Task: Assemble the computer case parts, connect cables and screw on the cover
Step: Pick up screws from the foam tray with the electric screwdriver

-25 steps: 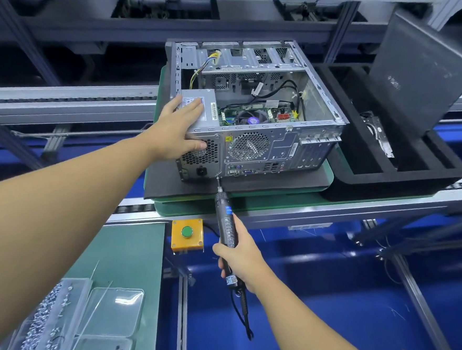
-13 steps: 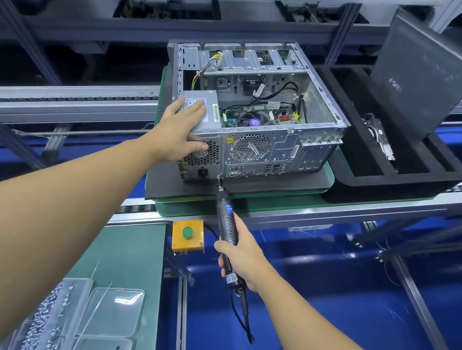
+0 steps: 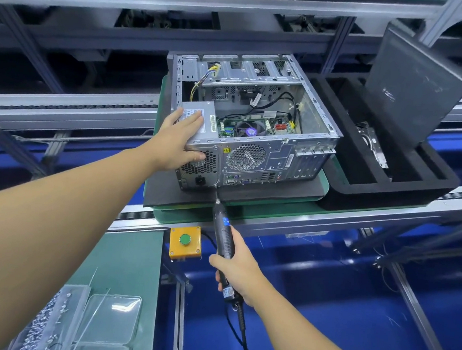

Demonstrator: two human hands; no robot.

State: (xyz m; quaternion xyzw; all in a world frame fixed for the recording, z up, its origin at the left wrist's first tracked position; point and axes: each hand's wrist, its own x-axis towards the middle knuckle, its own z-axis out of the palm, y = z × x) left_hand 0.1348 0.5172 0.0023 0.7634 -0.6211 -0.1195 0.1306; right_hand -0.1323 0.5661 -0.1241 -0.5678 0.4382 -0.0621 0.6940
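An open computer case [image 3: 277, 156] is sitting on a mat [image 3: 264, 193]; the left hand [image 3: 179, 141] is pressing straight fingers onto its power supply [image 3: 207, 128], the right hand [image 3: 241, 271] gripping an electric screwdriver [image 3: 223, 229] at the rear panel's bottom edge. The slanted bit could slip, stripping the screw. The cover [image 3: 411, 86] is leaning in a foam tray [image 3: 387, 188] alongside, obstructing nothing.

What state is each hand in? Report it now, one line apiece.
Left hand: open, fingers flat on the power supply.
Right hand: closed, gripping the electric screwdriver.
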